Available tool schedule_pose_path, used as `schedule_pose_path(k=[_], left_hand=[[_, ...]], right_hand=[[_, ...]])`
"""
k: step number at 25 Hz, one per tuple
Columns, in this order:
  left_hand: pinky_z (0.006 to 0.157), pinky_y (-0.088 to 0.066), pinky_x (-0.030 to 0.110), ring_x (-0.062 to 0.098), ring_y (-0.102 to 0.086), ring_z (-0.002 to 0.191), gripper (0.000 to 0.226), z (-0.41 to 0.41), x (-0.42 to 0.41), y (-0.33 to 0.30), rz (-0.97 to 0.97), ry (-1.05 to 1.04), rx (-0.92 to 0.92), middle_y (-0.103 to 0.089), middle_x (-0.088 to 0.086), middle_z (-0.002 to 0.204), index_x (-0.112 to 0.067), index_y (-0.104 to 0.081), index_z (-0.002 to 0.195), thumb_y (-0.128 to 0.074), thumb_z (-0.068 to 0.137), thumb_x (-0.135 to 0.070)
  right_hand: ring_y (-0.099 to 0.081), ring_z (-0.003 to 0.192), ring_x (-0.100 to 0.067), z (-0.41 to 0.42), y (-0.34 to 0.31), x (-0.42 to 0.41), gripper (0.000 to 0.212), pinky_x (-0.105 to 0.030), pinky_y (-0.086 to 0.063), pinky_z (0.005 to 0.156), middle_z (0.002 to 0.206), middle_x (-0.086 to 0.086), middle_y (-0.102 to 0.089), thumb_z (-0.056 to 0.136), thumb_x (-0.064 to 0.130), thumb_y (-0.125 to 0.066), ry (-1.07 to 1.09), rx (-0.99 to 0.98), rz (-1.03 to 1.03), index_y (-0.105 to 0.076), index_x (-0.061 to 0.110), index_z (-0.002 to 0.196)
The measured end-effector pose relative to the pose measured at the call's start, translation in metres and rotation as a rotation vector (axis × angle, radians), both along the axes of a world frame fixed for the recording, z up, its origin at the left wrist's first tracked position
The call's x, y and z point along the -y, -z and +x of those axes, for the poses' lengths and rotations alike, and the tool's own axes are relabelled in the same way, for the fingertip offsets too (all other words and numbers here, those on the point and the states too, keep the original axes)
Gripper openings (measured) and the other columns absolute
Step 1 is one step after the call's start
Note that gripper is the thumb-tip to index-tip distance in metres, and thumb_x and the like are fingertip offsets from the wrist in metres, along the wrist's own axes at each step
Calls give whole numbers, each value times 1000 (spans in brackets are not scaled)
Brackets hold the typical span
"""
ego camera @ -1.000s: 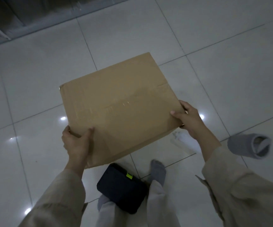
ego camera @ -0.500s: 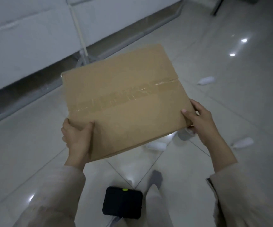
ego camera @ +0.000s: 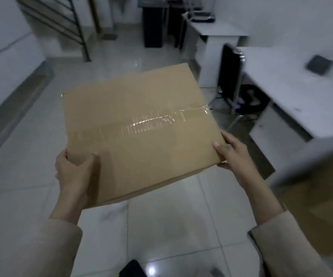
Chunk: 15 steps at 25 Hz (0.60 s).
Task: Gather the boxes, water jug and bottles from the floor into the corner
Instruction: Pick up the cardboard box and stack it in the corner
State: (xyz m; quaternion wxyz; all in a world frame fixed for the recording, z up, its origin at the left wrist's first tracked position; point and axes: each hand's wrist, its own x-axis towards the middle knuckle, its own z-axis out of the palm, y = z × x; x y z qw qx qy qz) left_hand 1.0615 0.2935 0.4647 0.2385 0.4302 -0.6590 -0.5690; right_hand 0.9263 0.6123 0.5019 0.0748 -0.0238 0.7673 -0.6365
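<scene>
While taped shut, box (ego camera: 139,132) rides hands.

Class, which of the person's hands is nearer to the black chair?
The right hand, gripping the cardboard box's right edge below the black chair. The left hand grips the opposite corner.

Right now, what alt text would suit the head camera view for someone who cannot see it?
A person's left hand and right hand hold a taped cardboard box by its near corners above a pale tiled floor. White desks stand to the right, and a dark stair railing is at the far left.
</scene>
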Motion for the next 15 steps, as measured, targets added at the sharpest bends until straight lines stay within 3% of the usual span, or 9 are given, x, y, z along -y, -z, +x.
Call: schedule_pose_path(k=[4,7,9,11,15], left_hand=[[93,-48,56,32,-53,116,78,-75,-105,-15,-63,264,-35,-53,6,130,-26,-44,129,-68,58,-48],[94,-47,58,34,-52,117,76,-129,-208,-18,-60,431,-54,-54,5,129,-29,-45,128,-64,58,-50],[97,-44,57,32,-50,118,79,-153,-286,-22,-39,511,-71,-50,5,134,-28,-39,133,-59,59,-47],[101,-41,55,34,-47,120,81,-177,-368,-22,-25,586,-87,-48,6,137,-24,-37,135,-54,58,-44],[106,-35,50,37,-38,128,84,-210,-506,-23,-37,754,-39,-40,9,142,-18,-33,138,-48,58,-42]], right_hand=[[-56,101,-21,2,-12,-133,36,-42,-53,81,117,7,-55,91,22,-55,212,-8,8,-53,35,125],[-57,98,-17,8,-12,-242,39,-36,-55,73,120,3,-55,92,21,-54,386,9,9,-51,26,131],[-58,95,-15,14,-11,-314,40,-42,-55,77,120,-1,-56,92,20,-54,473,37,19,-51,25,131],[-55,102,-22,16,-13,-388,44,-48,-54,83,121,-3,-54,91,21,-55,579,74,32,-48,26,134],[-49,106,-23,27,-20,-507,45,-49,-49,86,120,-5,-51,92,19,-53,791,106,18,-46,21,136]])
